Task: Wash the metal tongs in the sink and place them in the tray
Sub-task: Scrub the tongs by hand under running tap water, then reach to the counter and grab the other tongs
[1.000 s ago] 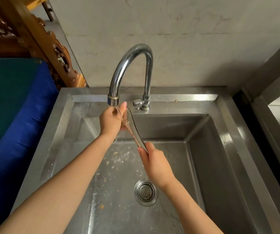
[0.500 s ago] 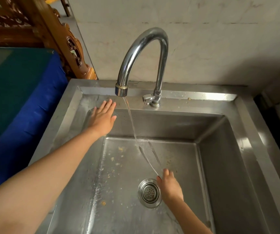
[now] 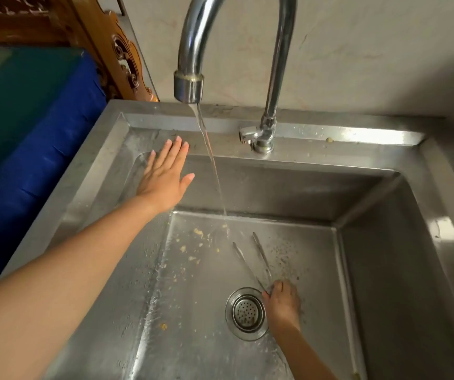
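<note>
the right hand is closed around the near end of the tongs, whose 2 arms lie spread on the sink floor beside the drain. the left hand is flat, open and empty at the far left wall. best to lift the tips into the stream and turn them so both arms rinse.

I note a dull grey steel sink flecked with pale yellow scraps, a chrome tap, silver tongs, a blue-and-green cover, and carved brown wood.
</note>
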The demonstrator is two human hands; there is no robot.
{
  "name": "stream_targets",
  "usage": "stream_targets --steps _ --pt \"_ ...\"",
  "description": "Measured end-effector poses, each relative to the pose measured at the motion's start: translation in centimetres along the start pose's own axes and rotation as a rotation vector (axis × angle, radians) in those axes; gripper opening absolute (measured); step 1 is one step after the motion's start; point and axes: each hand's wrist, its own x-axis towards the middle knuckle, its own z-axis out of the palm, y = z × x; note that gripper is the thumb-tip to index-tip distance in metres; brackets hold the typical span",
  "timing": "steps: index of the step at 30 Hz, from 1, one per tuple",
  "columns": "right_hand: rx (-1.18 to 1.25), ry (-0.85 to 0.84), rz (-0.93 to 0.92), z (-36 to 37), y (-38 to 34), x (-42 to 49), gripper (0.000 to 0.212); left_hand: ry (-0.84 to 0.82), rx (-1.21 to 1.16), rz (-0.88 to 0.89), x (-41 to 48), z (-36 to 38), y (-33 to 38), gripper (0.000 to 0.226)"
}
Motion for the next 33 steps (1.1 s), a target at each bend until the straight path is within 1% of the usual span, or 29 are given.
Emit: stream_targets --steps 1,2,5,7,9,11,14,16,19,24,27,33 --pt "0.008 0.057 -0.006 0.3 0.1 0.1 0.044 0.006 0.004 0.001 0.0 0.0 0.0 0.064" --pt "0.007 0.069 -0.004 0.4 0.2 0.1 0.043 0.007 0.012 0.001 0.0 0.0 0.1 0.065" --pt "-0.049 -0.017 0.003 0.3 0.5 0.5 0.043 -0.008 0.066 -0.007 -0.2 -0.2 0.5 0.069" --pt "-0.055 -0.034 -0.008 0.0 0.5 0.8 0.043 -0.033 0.086 -0.02 -0.2 -0.6 0.7 0.071" --pt "-0.071 -0.016 -0.028 -0.7 0.3 0.8 0.048 -0.068 0.091 -0.032 -0.4 -1.2 0.9 0.07" --pt "-0.077 0.021 -0.073 -1.9 -0.2 0.7 0.049 -0.094 0.078 -0.035 -1.3 -1.7 1.0 0.069" --pt "-0.064 0.058 -0.217 -5.0 -2.1 0.0 0.047 -0.095 -0.016 -0.079 -4.1 -2.9 0.9 0.066" --pt "-0.062 0.07 -0.346 -7.7 -4.4 -0.8 0.046 -0.094 -0.07 -0.13 -6.3 -4.0 0.8 0.062" --pt "-0.06 0.075 -0.527 -12.2 -8.8 -2.9 0.046 -0.137 -0.101 -0.2 -9.5 -6.3 0.2 0.054" --pt "-0.044 0.094 -0.769 -19.8 -17.6 -7.3 0.045 -0.136 -0.127 -0.307 -14.9 -11.6 -2.5 0.052" --pt "-0.077 0.147 -0.863 -23.6 -23.1 -10.0 0.048 -0.086 -0.132 -0.341 -17.8 -15.6 -4.8 0.05" --pt "-0.085 0.198 -0.977 -28.3 -33.5 -15.5 0.058 0.004 -0.18 -0.52 -25.0 -22.8 -11.9 0.056"
